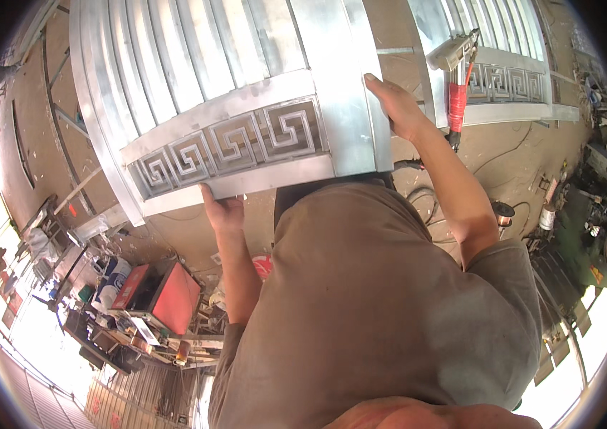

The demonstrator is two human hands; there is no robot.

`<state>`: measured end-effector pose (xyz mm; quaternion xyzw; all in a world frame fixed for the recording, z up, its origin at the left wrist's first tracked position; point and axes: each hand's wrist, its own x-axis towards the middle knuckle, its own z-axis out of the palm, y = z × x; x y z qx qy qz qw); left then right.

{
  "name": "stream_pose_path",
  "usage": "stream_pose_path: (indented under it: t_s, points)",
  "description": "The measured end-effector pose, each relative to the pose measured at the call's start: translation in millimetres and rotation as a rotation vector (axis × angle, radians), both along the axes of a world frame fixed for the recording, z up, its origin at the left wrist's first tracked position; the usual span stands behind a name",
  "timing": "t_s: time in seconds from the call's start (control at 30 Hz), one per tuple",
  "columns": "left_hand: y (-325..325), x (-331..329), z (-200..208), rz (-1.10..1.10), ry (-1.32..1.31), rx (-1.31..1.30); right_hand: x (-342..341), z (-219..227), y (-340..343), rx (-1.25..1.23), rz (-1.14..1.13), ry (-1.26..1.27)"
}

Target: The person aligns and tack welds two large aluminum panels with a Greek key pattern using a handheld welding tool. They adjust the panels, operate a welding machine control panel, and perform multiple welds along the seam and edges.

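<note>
In front of me is a large silver metal gate panel (352, 93), with upright slats at its far part and a row of square key-pattern fretwork along its near end. My left hand (224, 212) holds the near bottom rail, thumb on the face and the other fingers mostly hidden underneath. At the right edge my right hand (398, 109) grips the frame, thumb over the front and fingers out of sight behind it. To the right of that hand stands a tool with a red-wrapped handle (456, 107), apart from my fingers.
A second, similar gate panel (525, 112) lies at the far right. Cables (428, 204) curl on the floor beside a wire spool (503, 213). At the lower left, a red box-shaped machine (174, 297) sits among cluttered tools. Machinery and scrap line the right side.
</note>
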<state>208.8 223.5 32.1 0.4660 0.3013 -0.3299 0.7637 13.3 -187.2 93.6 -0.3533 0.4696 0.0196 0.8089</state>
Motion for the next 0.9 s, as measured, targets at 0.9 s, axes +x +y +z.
stream_pose_path:
  t_s: [0.9]
  points:
    - [31,31,106,-0.24,-1.979,1.011,89,354,90,-0.91,0.479,-0.238]
